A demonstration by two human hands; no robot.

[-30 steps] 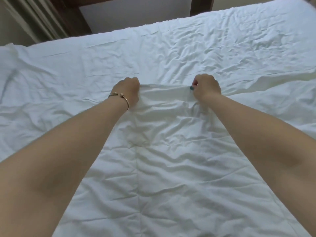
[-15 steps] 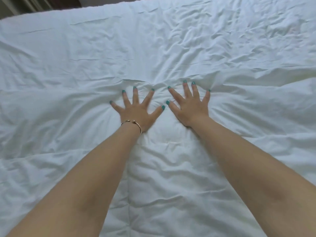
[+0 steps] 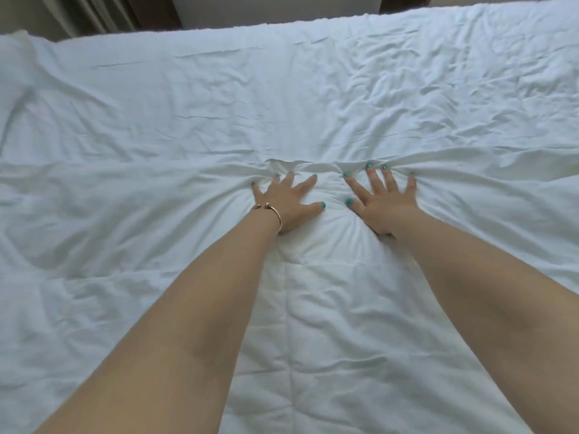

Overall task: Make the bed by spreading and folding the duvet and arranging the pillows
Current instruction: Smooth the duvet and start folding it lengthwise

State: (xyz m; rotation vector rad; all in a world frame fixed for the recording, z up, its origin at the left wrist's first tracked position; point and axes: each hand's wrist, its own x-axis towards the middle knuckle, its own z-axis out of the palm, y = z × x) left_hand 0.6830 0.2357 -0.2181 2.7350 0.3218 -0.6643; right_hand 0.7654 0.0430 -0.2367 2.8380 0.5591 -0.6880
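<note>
Across the middle of the bed, the left hand (image 3: 289, 203) and the right hand (image 3: 383, 203) lie flat, fingers spread, palms pressed into the white duvet (image 3: 313, 324) at its upper edge; neither grips anything. One second ago both were closed fists pinching that edge; they have since released it and opened, and creases now radiate from each palm. This indicates the pull is finished and smoothing is under way. Beyond the fingertips lies the wrinkled sheet (image 3: 282, 98), uncovered up to the head of the bed. No pillows and no containers are in view. A gold bracelet (image 3: 271, 211) circles the left wrist.
</note>
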